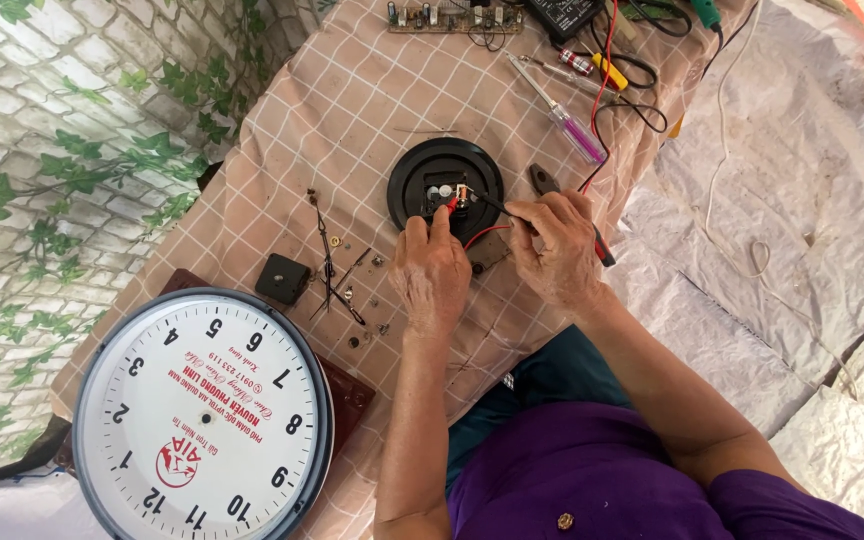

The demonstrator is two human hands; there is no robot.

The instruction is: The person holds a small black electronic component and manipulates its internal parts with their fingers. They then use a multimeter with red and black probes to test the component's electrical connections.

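Black round part (444, 180) under both hands (w/ probes)

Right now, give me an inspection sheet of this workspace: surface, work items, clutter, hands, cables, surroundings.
Surface: table under a checked pinkish cloth.
Work items: round black disc with small parts at its centre; red probe and black probe touch them.
Clutter: clock face, clock hands, black square module, screwdrivers, circuit board.
Hands: left hand holds the red probe; right hand holds the black probe.
Cables: red and black leads run toward the far edge.
Surroundings: leaf-print brick wall, pale sheeting.
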